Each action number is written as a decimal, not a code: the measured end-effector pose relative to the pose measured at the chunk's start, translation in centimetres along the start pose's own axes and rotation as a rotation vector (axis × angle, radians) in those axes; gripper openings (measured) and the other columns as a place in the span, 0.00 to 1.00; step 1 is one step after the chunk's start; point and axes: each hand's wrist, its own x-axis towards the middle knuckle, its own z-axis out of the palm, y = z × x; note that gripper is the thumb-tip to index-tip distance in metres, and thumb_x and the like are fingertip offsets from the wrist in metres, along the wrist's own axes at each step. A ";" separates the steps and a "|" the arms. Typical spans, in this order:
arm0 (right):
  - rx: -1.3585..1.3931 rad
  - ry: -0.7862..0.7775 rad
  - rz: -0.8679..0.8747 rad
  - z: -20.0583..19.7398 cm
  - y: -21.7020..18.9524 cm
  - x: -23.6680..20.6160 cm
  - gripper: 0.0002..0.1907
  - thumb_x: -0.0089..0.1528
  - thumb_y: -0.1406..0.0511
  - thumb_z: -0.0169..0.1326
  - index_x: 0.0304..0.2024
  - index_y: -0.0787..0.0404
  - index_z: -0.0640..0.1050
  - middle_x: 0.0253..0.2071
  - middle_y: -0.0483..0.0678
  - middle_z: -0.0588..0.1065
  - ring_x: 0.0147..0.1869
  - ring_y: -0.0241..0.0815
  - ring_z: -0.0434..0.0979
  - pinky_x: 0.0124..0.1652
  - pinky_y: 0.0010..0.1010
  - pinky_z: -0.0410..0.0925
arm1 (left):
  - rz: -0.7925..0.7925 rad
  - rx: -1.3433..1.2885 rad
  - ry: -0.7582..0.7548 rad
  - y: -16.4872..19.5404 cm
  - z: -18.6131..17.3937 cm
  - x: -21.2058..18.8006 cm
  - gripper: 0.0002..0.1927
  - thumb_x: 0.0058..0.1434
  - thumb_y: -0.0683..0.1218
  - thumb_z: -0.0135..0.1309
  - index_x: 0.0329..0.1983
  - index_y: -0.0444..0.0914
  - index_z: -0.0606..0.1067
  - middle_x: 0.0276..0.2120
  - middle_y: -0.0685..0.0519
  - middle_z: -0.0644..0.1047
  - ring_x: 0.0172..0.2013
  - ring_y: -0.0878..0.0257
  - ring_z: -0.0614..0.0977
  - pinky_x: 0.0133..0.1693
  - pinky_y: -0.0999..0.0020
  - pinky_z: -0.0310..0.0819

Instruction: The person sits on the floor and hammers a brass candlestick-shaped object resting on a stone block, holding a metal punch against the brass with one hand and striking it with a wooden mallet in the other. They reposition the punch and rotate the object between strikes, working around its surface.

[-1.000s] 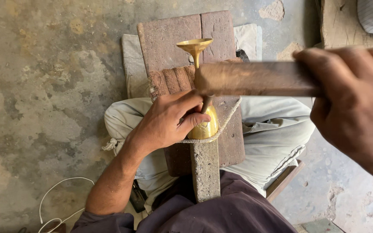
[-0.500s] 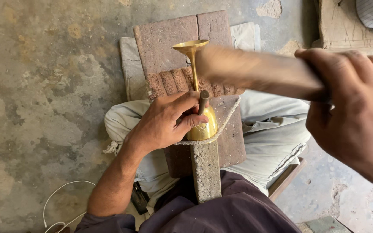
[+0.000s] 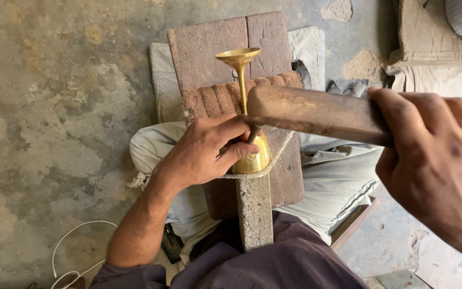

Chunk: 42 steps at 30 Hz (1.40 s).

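I see the left hand (image 3: pixel 204 152) wrapped around a brass goblet (image 3: pixel 247 115) lying on its side on the stone block (image 3: pixel 255 214), cup seemingly empty. The right hand (image 3: pixel 434 171) clenches a wooden mallet (image 3: pixel 316 112) over its stem.

Gold goblet (image 3: pixel 244 107), brown wood mallet (image 3: pixel 316 113), prob. reddish-brown bricks (image 3: pixel 209 48).

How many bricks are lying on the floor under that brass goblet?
2: a wide brick on the left and a narrow brick touching its right side, both behind the goblet. Others may be hidden.
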 end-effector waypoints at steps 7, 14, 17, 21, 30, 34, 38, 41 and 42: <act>0.221 0.024 0.073 -0.6 0.8 0.5 0.29 0.58 0.74 0.58 0.63 0.68 0.70 0.46 0.64 0.77 0.44 0.56 0.80 0.43 0.43 0.75 | -0.131 -0.028 0.103 0.8 0.8 1.3 0.14 0.64 0.48 0.64 0.44 0.36 0.73 0.30 0.53 0.82 0.30 0.62 0.86 0.29 0.65 0.77; 0.215 -0.004 0.013 0.5 2.6 1.5 0.32 0.57 0.77 0.57 0.64 0.70 0.66 0.46 0.67 0.77 0.45 0.59 0.82 0.42 0.44 0.76 | -0.147 0.085 0.023 1.7 1.0 2.4 0.14 0.63 0.47 0.63 0.45 0.37 0.73 0.29 0.51 0.82 0.28 0.61 0.86 0.29 0.62 0.77; 0.649 -0.042 0.138 1.1 3.0 1.5 0.33 0.57 0.73 0.58 0.62 0.72 0.63 0.46 0.63 0.77 0.46 0.54 0.82 0.42 0.42 0.76 | -0.174 0.066 0.006 1.9 1.0 2.6 0.14 0.63 0.46 0.62 0.47 0.37 0.72 0.29 0.51 0.81 0.28 0.61 0.86 0.28 0.62 0.77; 0.445 -0.165 0.047 1.6 3.4 1.8 0.30 0.58 0.72 0.58 0.62 0.68 0.63 0.44 0.58 0.78 0.47 0.49 0.82 0.47 0.39 0.77 | -0.168 0.072 0.004 2.1 1.0 2.7 0.15 0.64 0.45 0.62 0.48 0.36 0.72 0.29 0.51 0.81 0.28 0.61 0.85 0.27 0.62 0.76; 0.100 -0.130 -0.050 2.6 3.7 2.0 0.30 0.56 0.75 0.57 0.60 0.67 0.66 0.36 0.60 0.78 0.30 0.50 0.81 0.29 0.40 0.76 | -0.137 0.071 -0.001 1.8 1.0 2.5 0.15 0.64 0.46 0.62 0.48 0.36 0.71 0.30 0.51 0.81 0.28 0.61 0.85 0.27 0.61 0.76; 0.366 -0.276 0.235 2.4 3.6 1.7 0.27 0.60 0.75 0.54 0.62 0.73 0.64 0.37 0.63 0.77 0.31 0.52 0.81 0.27 0.40 0.76 | -0.170 0.071 -0.028 1.7 1.1 2.5 0.15 0.64 0.47 0.61 0.49 0.36 0.71 0.29 0.51 0.80 0.27 0.61 0.84 0.26 0.62 0.76; 0.194 -0.199 0.112 1.7 3.2 1.6 0.30 0.60 0.76 0.55 0.65 0.67 0.67 0.44 0.64 0.78 0.38 0.54 0.82 0.38 0.43 0.78 | -0.114 0.054 -0.011 1.5 1.1 2.5 0.16 0.64 0.47 0.61 0.49 0.36 0.71 0.29 0.51 0.80 0.27 0.61 0.84 0.27 0.62 0.76; 0.681 -0.074 0.122 1.6 2.9 1.8 0.29 0.57 0.72 0.58 0.56 0.77 0.61 0.44 0.62 0.77 0.46 0.54 0.81 0.45 0.42 0.76 | -0.110 0.051 -0.004 1.3 1.1 2.6 0.16 0.64 0.47 0.62 0.49 0.36 0.72 0.29 0.52 0.80 0.27 0.61 0.84 0.27 0.62 0.76; 0.415 -0.123 0.069 1.6 2.8 1.8 0.29 0.57 0.72 0.58 0.59 0.72 0.63 0.43 0.60 0.78 0.44 0.53 0.82 0.45 0.42 0.77 | -0.104 0.045 -0.004 1.3 1.1 2.6 0.16 0.64 0.47 0.62 0.50 0.36 0.71 0.29 0.52 0.80 0.27 0.61 0.84 0.27 0.62 0.76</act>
